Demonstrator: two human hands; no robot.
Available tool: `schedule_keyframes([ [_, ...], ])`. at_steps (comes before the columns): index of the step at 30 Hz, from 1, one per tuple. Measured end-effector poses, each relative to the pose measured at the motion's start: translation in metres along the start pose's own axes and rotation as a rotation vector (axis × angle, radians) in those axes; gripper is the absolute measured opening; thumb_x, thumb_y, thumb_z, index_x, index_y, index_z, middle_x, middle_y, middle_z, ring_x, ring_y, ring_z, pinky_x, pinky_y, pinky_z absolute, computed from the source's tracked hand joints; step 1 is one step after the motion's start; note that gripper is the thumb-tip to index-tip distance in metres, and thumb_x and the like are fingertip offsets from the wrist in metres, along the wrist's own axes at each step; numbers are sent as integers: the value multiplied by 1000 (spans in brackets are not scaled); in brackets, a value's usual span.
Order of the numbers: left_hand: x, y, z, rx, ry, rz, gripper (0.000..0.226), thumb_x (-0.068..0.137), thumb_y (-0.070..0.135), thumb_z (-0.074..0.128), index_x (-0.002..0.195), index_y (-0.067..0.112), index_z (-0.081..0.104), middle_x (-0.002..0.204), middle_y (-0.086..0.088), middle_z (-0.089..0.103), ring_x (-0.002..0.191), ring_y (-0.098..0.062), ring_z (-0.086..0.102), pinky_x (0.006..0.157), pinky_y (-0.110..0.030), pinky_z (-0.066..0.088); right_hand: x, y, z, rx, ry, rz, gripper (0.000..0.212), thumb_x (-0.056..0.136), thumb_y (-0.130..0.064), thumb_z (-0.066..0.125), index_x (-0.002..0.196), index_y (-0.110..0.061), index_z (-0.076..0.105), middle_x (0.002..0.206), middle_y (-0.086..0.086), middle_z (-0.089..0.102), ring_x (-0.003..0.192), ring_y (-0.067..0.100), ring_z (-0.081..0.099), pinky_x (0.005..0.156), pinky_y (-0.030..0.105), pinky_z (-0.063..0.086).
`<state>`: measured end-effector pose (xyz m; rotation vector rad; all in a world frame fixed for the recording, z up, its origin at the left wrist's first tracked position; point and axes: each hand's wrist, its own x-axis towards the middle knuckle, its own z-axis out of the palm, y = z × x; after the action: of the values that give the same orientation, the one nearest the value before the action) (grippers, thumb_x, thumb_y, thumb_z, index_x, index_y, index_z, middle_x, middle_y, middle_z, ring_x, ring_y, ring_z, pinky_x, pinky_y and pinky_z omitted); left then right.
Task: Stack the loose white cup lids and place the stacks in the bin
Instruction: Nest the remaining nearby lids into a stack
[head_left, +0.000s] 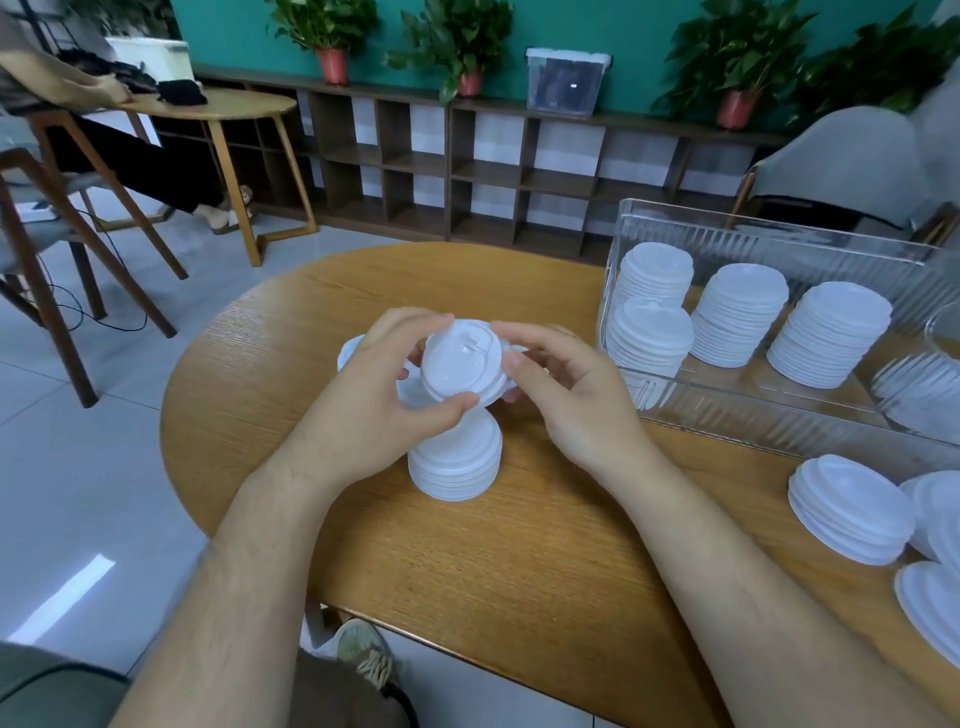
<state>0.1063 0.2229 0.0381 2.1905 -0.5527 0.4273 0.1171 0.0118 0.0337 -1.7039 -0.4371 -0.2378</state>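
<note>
A few nested lids (460, 364), white plastic with a raised centre and a small sip flap, are held tilted above the tabletop (519, 571), pinched between the left hand (374, 395) and the right hand (566, 395). Directly beneath them, a short stack (457, 467) of like lids is stood upright on the tabletop. Loose lids (349, 353) are partly seen behind the left hand. To the right a clear ribbed bin (779, 415) is set, with four tall lid stacks (740, 312) stood upright inside. Nearer, at the right edge, further low stacks (852, 509) are laid on the tabletop.
</note>
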Motion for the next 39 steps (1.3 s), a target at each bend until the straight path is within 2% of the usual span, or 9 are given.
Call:
schedule_keyframes([
  [3, -6, -2, -5, 10, -28, -10, 64, 78, 58, 73, 134, 31, 57, 127, 19, 53, 108, -10, 56, 87, -15, 43, -3, -2, -8, -175, -138, -79, 36, 90, -14, 74, 125, -21, 68, 130, -12, 59, 115, 16, 61, 89, 37, 56],
  [5, -10, -3, -9, -17, -62, -14, 63, 77, 61, 74, 131, 33, 60, 124, 18, 56, 113, -9, 56, 89, -14, 42, -3, -3, -13, -251, -244, -67, 46, 85, -16, 80, 128, -22, 64, 127, -12, 61, 120, 17, 58, 92, 34, 52],
  [12, -15, -3, -11, -124, -215, -103, 59, 67, 54, 79, 120, 31, 67, 118, 18, 63, 118, -4, 56, 97, -21, 45, -4, -2, -14, -286, -382, 61, 46, 76, -19, 88, 119, -27, 72, 110, -14, 66, 105, 6, 62, 98, 34, 51],
  [22, -14, -6, -4, -210, -316, -129, 49, 66, 39, 88, 112, 37, 70, 114, 15, 64, 114, -4, 61, 97, -22, 50, -1, -3, -22, -328, -449, 128, 37, 76, -20, 87, 109, -26, 72, 106, -13, 68, 96, 10, 64, 86, 42, 54],
  [25, -12, 0, 5, -187, -343, -96, 50, 67, 44, 84, 114, 39, 68, 115, 17, 64, 116, 0, 58, 95, -12, 44, 2, -1, -29, -346, -378, 102, 23, 85, -23, 76, 107, -20, 72, 108, -4, 68, 94, 15, 64, 85, 36, 52],
  [28, -5, 3, 11, -146, -250, -114, 51, 74, 57, 71, 121, 36, 66, 124, 21, 62, 123, 6, 49, 98, -5, 35, 4, 11, -26, -556, -135, -50, 16, 96, -21, 66, 111, -19, 72, 107, -8, 65, 83, 10, 60, 81, 29, 50],
  [31, 7, -4, 17, -39, -126, -114, 52, 90, 65, 57, 128, 29, 65, 131, 24, 59, 131, 6, 43, 116, -26, 31, 6, 24, -19, -827, -111, -67, 26, 99, -19, 61, 124, -16, 69, 116, -3, 63, 93, 15, 60, 88, 27, 45],
  [33, 13, -9, 22, 39, -94, -95, 53, 91, 67, 50, 126, 30, 66, 129, 25, 59, 132, 3, 42, 118, -42, 30, 9, 30, -18, -907, -148, -26, 29, 98, -18, 62, 126, -13, 68, 122, 1, 63, 108, 19, 60, 91, 24, 42],
  [39, 18, -11, 28, 54, -54, -64, 46, 96, 56, 49, 127, 28, 66, 128, 22, 61, 130, 2, 44, 116, -45, 32, 12, 29, -18, -958, -144, -33, 16, 99, -19, 59, 107, -13, 73, 106, 2, 64, 99, 23, 61, 83, 37, 49],
])
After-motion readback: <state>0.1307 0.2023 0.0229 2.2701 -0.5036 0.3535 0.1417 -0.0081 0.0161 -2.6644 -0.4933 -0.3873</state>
